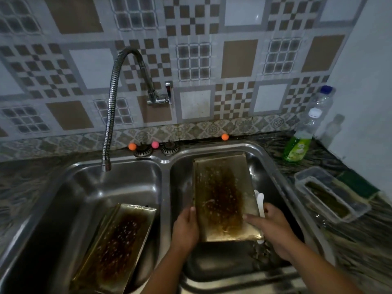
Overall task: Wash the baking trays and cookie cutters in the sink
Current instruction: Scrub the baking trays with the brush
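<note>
A burnt, brown-stained baking tray leans tilted in the right basin of the steel double sink. My left hand grips its lower left edge. My right hand holds its lower right corner, fingers spread over the tray's face. Something white pokes out behind the tray's right edge; I cannot tell what it is. A second stained tray leans in the left basin, untouched. No cookie cutters show.
A flexible metal tap hangs over the left basin, no water running. On the right counter stand a green dish-soap bottle, clear bottles, a plastic tub and a green sponge. Two drain strainers and small coloured balls sit behind the sink.
</note>
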